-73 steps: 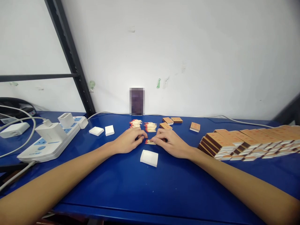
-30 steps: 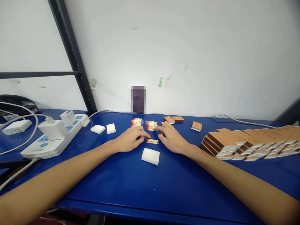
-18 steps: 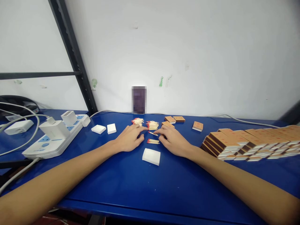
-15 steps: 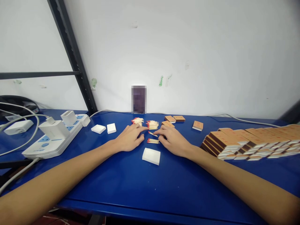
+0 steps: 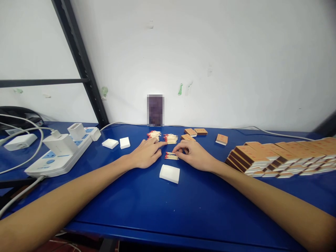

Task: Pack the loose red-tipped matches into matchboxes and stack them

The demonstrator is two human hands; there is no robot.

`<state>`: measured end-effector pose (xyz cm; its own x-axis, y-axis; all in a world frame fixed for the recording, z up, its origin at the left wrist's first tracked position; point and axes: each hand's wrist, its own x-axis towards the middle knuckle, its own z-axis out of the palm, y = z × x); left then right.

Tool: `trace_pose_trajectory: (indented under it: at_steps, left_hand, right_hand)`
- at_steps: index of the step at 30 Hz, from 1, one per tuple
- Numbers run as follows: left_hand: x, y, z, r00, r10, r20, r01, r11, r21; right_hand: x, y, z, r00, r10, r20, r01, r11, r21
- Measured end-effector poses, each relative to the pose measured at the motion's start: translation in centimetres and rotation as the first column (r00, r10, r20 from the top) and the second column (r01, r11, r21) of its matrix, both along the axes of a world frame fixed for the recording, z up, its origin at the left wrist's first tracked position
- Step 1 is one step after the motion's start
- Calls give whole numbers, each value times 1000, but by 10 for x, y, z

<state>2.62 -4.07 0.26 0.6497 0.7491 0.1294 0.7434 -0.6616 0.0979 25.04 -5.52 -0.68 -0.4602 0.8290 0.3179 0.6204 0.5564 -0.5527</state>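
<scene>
My left hand (image 5: pixel 147 153) rests on the table, its index finger stretched to the near edge of a pile of red-headed matches (image 5: pixel 171 139) and its thumb apart. Another match pile (image 5: pixel 154 135) lies behind its knuckles, partly covered. My right hand (image 5: pixel 194 154) has thumb and index finger closed at the plain end of a match (image 5: pixel 170 153). That match lies just behind a small row of matches (image 5: pixel 171 157), heads to the left. A white matchbox tray (image 5: pixel 169 174) sits in front of the row.
Two white trays (image 5: pixel 125 142) lie at left, near a power strip (image 5: pixel 61 157) with chargers and cables. Several orange matchboxes (image 5: pixel 201 132) are scattered behind my right hand. A long stack of matchboxes (image 5: pixel 252 155) stands at right. A pixelated dark rectangle (image 5: pixel 155 110) stands against the wall.
A single match has moved from between the pile and the row down toward the row, with my right fingers at its end. My left hand has stayed nearly in place.
</scene>
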Motion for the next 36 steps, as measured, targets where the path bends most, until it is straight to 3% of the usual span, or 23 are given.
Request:
trace_pose_trajectory:
  at_steps: [3, 10, 16, 30, 36]
  left_hand:
    - [1, 0, 1, 1000, -1, -12, 1, 1000, -6]
    - [3, 4, 0, 1000, 1, -4, -1, 1000, -4]
    - [3, 5, 1, 1000, 1, 14, 0, 1000, -30]
    - [0, 9, -3, 989, -74, 130, 83, 995, -64]
    - [1, 8, -3, 993, -12, 120, 19, 999, -50]
  right_hand:
    - [0, -1, 2, 1000, -18, -19, 18, 1000, -23]
    - [-2, 8, -1, 968, -246, 51, 241, 967, 88]
    - [-4, 10, -4, 948, -287, 139, 270, 954, 129]
    - [-3, 10, -2, 973, -195, 124, 181, 977, 114]
    - [-2, 6, -2, 993, -84, 89, 78, 995, 69]
